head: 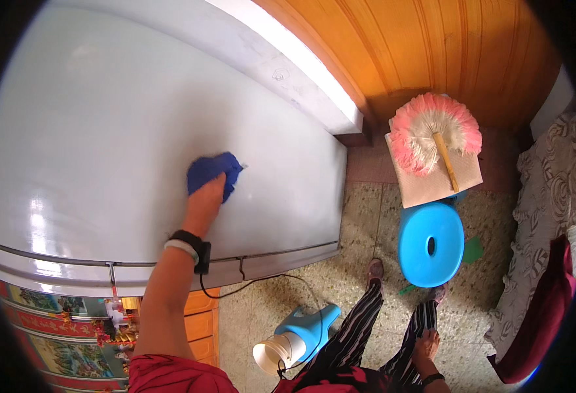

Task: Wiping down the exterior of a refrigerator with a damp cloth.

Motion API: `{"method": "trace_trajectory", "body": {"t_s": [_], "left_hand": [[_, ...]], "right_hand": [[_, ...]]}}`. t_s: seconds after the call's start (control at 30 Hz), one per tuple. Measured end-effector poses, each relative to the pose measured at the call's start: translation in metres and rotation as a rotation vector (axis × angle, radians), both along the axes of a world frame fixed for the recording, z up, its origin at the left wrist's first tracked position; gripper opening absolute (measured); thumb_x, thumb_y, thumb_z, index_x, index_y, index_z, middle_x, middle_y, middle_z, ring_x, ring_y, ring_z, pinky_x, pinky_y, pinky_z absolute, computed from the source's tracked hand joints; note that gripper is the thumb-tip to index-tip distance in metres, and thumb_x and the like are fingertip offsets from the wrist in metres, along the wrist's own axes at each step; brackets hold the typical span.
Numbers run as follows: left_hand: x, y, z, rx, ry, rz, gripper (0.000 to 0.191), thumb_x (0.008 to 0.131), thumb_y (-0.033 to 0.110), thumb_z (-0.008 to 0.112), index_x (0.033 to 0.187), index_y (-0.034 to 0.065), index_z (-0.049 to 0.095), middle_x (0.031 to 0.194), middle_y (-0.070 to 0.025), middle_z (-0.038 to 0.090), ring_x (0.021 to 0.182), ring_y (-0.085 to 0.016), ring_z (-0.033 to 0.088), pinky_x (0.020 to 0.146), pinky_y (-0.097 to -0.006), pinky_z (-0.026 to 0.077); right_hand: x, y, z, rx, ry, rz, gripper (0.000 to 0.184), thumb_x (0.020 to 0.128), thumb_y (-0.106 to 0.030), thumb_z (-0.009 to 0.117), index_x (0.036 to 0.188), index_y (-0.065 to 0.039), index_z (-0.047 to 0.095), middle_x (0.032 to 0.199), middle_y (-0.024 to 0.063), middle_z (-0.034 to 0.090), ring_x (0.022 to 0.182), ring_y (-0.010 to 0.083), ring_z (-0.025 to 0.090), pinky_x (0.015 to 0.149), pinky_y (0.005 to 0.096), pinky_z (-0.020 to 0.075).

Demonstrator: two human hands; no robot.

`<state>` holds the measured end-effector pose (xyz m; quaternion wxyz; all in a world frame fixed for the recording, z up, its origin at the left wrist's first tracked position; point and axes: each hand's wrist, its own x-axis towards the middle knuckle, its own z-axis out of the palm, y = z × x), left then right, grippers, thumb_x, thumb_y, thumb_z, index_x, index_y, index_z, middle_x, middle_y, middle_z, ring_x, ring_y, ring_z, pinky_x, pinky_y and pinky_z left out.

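My left hand [208, 196] presses a bunched blue cloth [209, 169] against the smooth pale side panel [96, 147] of what looks like a refrigerator. On that wrist is a dark band with a small black device, from which a black cable [263, 278] runs down to the right. My right hand [426, 346] hangs low against the right leg of my striped trousers [423, 319]; its fingers look curled, though too small to make out well. A dark band circles the right wrist.
A blue plastic stool [431, 245] stands by my feet. Behind it, a pink feather fan [437, 132] lies on a beige box-like object [410, 189]. A cream bucket [275, 351] rests beside another blue plastic item [307, 324]. Draped patterned fabric [538, 196] lines the right.
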<state>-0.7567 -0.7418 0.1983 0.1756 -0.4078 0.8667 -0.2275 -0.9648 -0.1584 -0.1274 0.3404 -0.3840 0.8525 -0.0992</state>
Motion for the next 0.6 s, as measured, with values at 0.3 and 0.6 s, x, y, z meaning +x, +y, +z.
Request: {"method": "trace_trajectory", "body": {"t_s": [0.3, 0.6], "left_hand": [[0.066, 0.107, -0.039, 0.367, -0.160, 0.264, 0.028, 0.079, 0.005, 0.048, 0.107, 0.0051, 0.050, 0.083, -0.0168, 0.061, 0.079, -0.034, 0.061, 0.065, -0.0444, 0.050], [-0.010, -0.035, 0.010, -0.011, -0.017, 0.039, 0.020, 0.085, 0.007, 0.044, 0.103, 0.0056, 0.051, 0.080, -0.0129, 0.061, 0.069, -0.032, 0.060, 0.059, -0.0416, 0.050]], "right_hand": [[-0.003, 0.010, -0.017, 0.013, 0.014, -0.030, 0.022, 0.073, 0.000, 0.052, 0.094, -0.003, 0.051, 0.101, 0.0145, 0.045, 0.098, 0.0310, 0.044, 0.086, 0.0406, 0.0358], [0.006, 0.002, -0.016, 0.040, -0.026, -0.061, 0.027, 0.066, -0.007, 0.057, 0.092, -0.002, 0.051, 0.101, 0.0166, 0.047, 0.098, 0.0341, 0.044, 0.086, 0.0436, 0.0365]]}}
